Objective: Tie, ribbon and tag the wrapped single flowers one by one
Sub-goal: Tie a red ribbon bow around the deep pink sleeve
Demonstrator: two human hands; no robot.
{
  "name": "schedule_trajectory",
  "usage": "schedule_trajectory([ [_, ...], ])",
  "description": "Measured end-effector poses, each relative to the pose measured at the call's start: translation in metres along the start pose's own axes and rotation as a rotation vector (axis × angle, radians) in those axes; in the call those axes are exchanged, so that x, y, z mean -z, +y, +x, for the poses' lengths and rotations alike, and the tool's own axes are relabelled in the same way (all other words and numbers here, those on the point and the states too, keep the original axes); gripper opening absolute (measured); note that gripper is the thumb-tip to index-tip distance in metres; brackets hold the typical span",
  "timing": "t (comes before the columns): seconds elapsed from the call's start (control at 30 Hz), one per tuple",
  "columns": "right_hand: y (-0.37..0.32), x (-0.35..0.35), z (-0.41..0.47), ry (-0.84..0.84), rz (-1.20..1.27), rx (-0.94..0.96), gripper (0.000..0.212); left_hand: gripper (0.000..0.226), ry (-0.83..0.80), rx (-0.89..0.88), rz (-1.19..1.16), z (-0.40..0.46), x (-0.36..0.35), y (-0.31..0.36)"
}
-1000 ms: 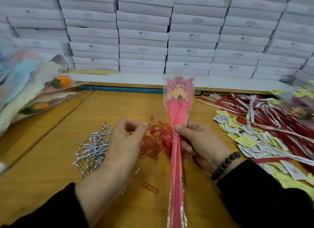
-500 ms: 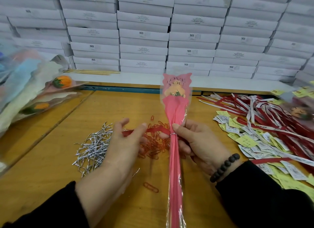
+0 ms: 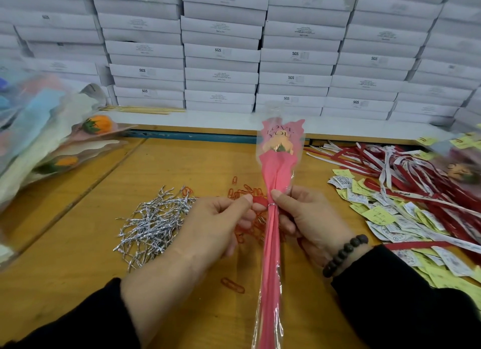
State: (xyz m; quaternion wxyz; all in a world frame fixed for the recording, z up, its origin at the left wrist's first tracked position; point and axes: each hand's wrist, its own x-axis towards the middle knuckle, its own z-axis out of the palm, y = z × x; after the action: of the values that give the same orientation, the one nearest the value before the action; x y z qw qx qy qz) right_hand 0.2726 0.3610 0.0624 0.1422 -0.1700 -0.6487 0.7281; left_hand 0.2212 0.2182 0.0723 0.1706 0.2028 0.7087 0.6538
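In the head view, your right hand (image 3: 307, 215) gripped the flower (image 3: 277, 182) at its neck, where a silver tie (image 3: 272, 205) went around it, and held it upright over the table (image 3: 78, 244). Your left hand (image 3: 210, 226) pinched a red ribbon (image 3: 259, 200) just left of the tie. Loose ties (image 3: 153, 223) lay to the left, tags (image 3: 385, 213) to the right.

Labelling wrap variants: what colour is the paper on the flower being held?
Pink, inside a clear sleeve; the wrapped flower shows best in the head view, the only one.
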Motion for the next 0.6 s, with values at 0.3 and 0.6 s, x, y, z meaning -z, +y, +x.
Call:
schedule_trajectory([
  [0.3,0.001,-0.008,-0.004,-0.103,-0.003,0.003,0.014,0.014,-0.007,0.179,-0.328,0.006,-0.001,-0.006],
  [0.6,0.008,-0.012,-0.005,-0.125,-0.201,-0.046,0.016,0.021,0.087,-0.132,-0.269,0.003,-0.002,-0.005],
])
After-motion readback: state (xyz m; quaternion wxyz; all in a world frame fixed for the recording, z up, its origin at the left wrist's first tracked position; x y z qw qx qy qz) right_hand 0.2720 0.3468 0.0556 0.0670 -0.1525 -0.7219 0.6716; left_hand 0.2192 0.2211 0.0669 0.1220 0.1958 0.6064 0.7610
